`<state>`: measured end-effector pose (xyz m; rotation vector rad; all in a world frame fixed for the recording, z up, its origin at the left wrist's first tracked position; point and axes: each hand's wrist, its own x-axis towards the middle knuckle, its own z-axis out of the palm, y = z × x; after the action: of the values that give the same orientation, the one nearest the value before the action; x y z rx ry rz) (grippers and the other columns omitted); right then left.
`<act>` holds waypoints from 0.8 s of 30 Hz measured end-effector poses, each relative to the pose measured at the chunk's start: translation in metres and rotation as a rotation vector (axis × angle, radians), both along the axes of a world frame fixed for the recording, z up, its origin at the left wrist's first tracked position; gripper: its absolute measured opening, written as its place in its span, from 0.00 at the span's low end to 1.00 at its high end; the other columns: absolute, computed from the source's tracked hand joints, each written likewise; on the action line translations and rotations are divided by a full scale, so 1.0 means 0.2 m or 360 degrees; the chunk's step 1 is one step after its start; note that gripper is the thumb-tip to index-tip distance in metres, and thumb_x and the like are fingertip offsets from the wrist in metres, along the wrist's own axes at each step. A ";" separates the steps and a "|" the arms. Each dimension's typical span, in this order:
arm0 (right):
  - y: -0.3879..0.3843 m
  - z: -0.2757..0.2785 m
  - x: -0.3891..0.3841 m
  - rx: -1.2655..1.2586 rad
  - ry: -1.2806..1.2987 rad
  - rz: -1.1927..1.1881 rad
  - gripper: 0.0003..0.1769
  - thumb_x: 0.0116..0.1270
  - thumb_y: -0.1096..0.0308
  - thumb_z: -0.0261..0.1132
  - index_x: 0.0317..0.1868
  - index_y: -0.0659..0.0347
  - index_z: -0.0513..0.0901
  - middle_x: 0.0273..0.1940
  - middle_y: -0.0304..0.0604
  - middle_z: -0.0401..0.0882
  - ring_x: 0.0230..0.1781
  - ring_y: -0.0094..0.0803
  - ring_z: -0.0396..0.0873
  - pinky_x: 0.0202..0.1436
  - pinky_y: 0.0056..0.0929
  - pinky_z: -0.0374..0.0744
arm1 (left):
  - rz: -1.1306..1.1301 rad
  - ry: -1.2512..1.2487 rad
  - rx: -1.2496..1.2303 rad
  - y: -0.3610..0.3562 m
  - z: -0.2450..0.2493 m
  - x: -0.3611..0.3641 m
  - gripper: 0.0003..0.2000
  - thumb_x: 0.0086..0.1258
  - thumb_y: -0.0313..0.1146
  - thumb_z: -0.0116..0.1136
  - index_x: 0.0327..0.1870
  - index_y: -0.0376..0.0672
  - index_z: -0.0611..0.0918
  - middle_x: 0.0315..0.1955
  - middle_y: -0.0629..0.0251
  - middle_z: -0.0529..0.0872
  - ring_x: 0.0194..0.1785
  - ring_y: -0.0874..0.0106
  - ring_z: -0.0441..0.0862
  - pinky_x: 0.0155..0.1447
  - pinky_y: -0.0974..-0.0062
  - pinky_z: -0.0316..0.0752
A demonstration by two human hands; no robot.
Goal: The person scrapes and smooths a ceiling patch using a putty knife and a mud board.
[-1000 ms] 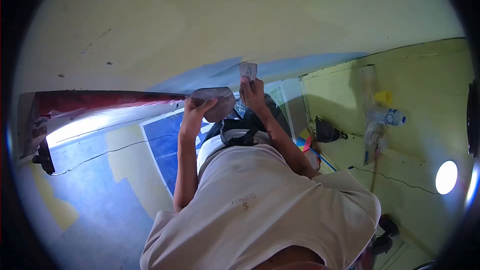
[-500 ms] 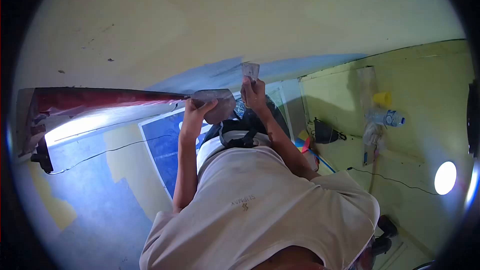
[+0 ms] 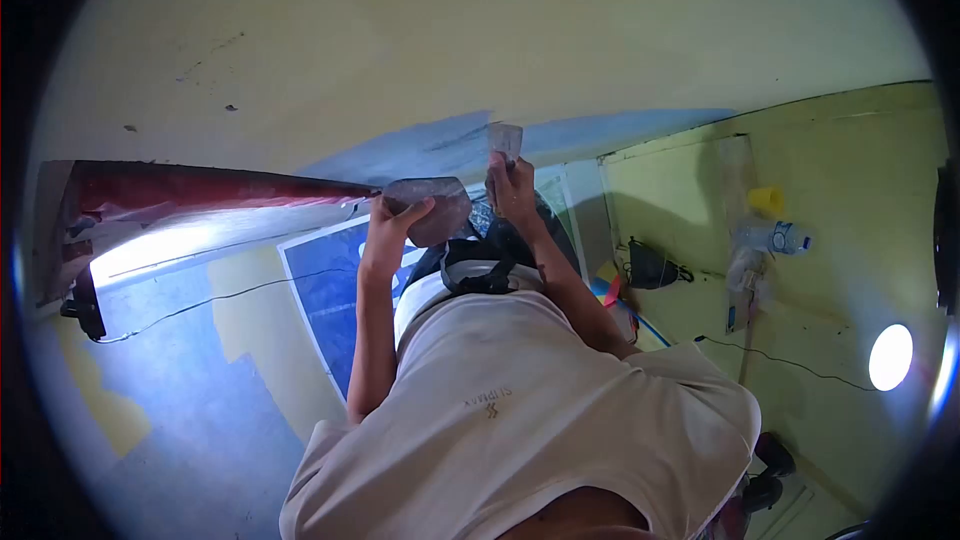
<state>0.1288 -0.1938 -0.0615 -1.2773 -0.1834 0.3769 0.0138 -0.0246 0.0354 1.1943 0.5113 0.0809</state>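
Observation:
My right hand (image 3: pixel 512 192) is closed around the handle of a putty knife (image 3: pixel 506 141), its broad blade pointing up over the blue patch (image 3: pixel 590 130) on the pale wall (image 3: pixel 480 40). Just left of it, my left hand (image 3: pixel 392 225) grips a flat grey plate with rounded corners (image 3: pixel 435 212), thumb laid over its face. The plate's surface looks smeared. Both hands are in front of my waist, with the plate close to the end of a dark red strip (image 3: pixel 220 190).
A bright lamp (image 3: pixel 165 248) shines at the left below the red strip, its cable trailing across. On the right are a water bottle (image 3: pixel 780 237), a yellow cup (image 3: pixel 766 202), a black container (image 3: pixel 650 265) and a round light (image 3: pixel 890 357). A blue poster (image 3: pixel 325 290) lies beyond my left arm.
The view has tilted slightly, and the red strip's left end appears higher. The putty knife has shifted a little to the right; both hands keep their holds.

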 end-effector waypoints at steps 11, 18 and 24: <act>-0.01 0.07 0.01 -0.0105 0.0014 0.0070 0.20 0.75 0.54 0.59 0.29 0.60 0.73 0.16 0.29 0.68 0.14 0.15 0.67 0.16 0.21 0.64 | -0.0062 0.0018 0.0022 0.02 -0.07 0.02 0.11 0.62 0.27 0.66 0.44 0.32 0.84 0.38 0.63 0.88 0.39 0.75 0.84 0.47 0.76 0.76; 0.01 0.07 0.00 -0.0015 -0.0029 0.0027 0.19 0.76 0.56 0.59 0.29 0.60 0.73 0.15 0.29 0.67 0.13 0.15 0.66 0.15 0.20 0.63 | -0.0080 0.0044 0.0005 0.01 -0.06 0.02 0.11 0.62 0.27 0.67 0.43 0.32 0.85 0.37 0.64 0.88 0.39 0.75 0.84 0.47 0.75 0.77; 0.02 0.14 -0.01 0.0002 0.0044 0.0005 0.21 0.75 0.53 0.60 0.29 0.61 0.73 0.15 0.30 0.67 0.13 0.17 0.66 0.16 0.21 0.64 | -0.0011 0.0018 -0.0019 0.02 -0.05 0.03 0.10 0.62 0.26 0.66 0.44 0.34 0.85 0.38 0.65 0.88 0.40 0.75 0.84 0.48 0.74 0.77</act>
<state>0.1266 -0.1906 -0.0333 -1.2700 -0.1622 0.3968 0.0197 -0.0200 0.0263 1.1853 0.5169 0.0652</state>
